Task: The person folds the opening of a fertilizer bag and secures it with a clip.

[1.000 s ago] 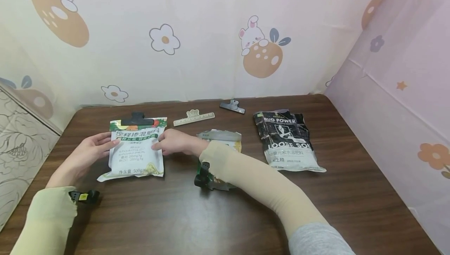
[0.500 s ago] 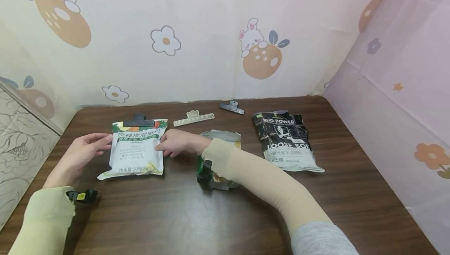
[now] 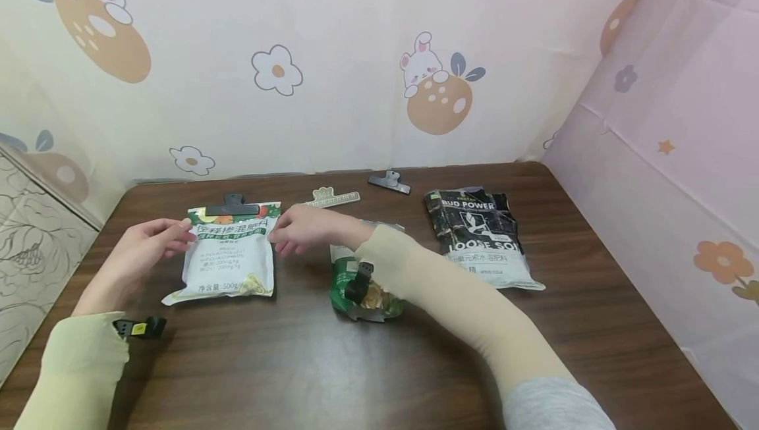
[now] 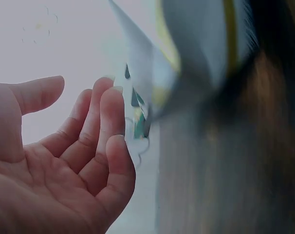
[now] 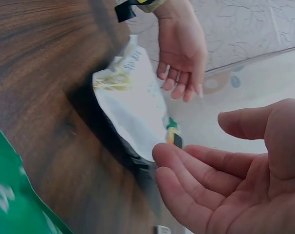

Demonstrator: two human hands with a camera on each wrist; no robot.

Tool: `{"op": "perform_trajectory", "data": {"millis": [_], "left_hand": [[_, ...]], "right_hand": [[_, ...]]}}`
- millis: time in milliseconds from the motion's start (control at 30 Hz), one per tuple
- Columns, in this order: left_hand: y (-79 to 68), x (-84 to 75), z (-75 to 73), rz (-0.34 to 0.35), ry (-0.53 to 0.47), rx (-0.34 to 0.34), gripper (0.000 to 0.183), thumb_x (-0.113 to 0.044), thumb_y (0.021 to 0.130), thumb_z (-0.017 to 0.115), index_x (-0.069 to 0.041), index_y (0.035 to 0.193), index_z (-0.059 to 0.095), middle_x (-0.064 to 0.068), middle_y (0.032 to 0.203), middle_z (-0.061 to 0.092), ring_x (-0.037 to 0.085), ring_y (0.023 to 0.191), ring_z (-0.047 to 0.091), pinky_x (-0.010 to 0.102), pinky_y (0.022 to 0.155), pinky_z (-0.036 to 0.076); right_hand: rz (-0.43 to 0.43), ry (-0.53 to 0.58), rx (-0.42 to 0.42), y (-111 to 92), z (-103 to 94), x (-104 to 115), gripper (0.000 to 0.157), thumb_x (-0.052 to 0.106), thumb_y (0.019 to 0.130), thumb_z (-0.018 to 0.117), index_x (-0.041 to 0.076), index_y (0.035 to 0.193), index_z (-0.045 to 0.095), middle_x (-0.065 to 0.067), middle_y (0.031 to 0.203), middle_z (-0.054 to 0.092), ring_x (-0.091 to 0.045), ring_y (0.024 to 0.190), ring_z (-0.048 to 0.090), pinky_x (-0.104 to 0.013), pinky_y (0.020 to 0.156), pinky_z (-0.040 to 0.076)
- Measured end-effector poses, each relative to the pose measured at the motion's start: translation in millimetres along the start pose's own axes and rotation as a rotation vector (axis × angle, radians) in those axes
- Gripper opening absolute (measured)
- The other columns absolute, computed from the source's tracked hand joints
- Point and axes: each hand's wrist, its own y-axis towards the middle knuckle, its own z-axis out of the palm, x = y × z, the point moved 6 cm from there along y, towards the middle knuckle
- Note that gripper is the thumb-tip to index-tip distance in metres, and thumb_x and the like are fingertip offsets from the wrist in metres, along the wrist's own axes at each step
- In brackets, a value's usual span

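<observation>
A white fertilizer bag [image 3: 228, 262] lies at the left of the table, its top edge pinched by a black clip [image 3: 232, 207]. My left hand [image 3: 145, 245] is at the bag's upper left edge. In the left wrist view its fingers [image 4: 111, 112] are loosely bent, the thumb is apart from them, and nothing is in the palm. On the bag's other side is my right hand [image 3: 311, 227], fingertips close to the right edge. The right wrist view shows its thumb [image 5: 245, 122] spread from the fingers, with nothing held.
Under my right forearm lies a green bag [image 3: 367, 295], partly hidden. Right of it is a black and white soil bag [image 3: 480, 226]. A pale ruler-like clip [image 3: 335, 199] and a dark clip [image 3: 389, 182] lie along the table's back, before a patterned wall covering [image 3: 350, 107].
My left hand has drawn back from the bag's face to its edge. My right hand has shifted slightly right and up, now covering the pale clip's left end. The bag stays in place.
</observation>
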Motion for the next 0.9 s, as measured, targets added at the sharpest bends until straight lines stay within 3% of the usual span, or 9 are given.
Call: {"op": "perform_trajectory", "data": {"millis": [200,367,633,900], "left_hand": [[-1.5,-20.8,7.2,0.052,0.015,0.029,0.061,-0.051,0.101,0.050,0.001,0.133,0.055,0.013,0.115,0.069,0.008,0.092,0.064,0.027,0.079,0.051],[-0.2,-37.3,18.5,0.073,-0.005,0.071,0.063,-0.055,0.100,0.050,-0.001,0.133,0.055,0.014,0.118,0.069,0.013,0.096,0.064,0.034,0.085,0.047],[6.3,-73.9,53.1,0.114,-0.105,0.156,0.061,-0.052,0.099,0.054,0.000,0.131,0.055,0.017,0.119,0.067,0.028,0.105,0.063,0.041,0.093,0.044],[14.4,-104.8,95.4,0.187,-0.148,0.222,0.050,-0.046,0.099,0.059,-0.002,0.123,0.060,0.016,0.111,0.071,0.027,0.100,0.066,0.044,0.095,0.044]], "right_hand": [[-0.040,0.036,-0.038,-16.4,-20.7,-3.1,0.035,0.024,0.103,0.057,-0.001,0.127,0.063,-0.014,0.109,0.072,-0.023,0.099,0.070,-0.039,0.086,0.055],[-0.058,0.060,-0.048,-30.4,-32.6,-15.0,0.036,0.024,0.104,0.054,-0.001,0.129,0.060,-0.015,0.113,0.071,-0.021,0.099,0.070,-0.043,0.090,0.053],[-0.063,0.076,-0.112,-53.5,-50.4,-33.7,0.029,0.028,0.103,0.056,0.006,0.119,0.066,-0.014,0.111,0.071,-0.025,0.102,0.068,-0.044,0.091,0.053],[-0.053,0.067,-0.218,-87.4,-71.9,-59.2,0.034,0.032,0.103,0.056,0.008,0.125,0.065,-0.010,0.111,0.072,-0.017,0.101,0.068,-0.034,0.088,0.054]]}}
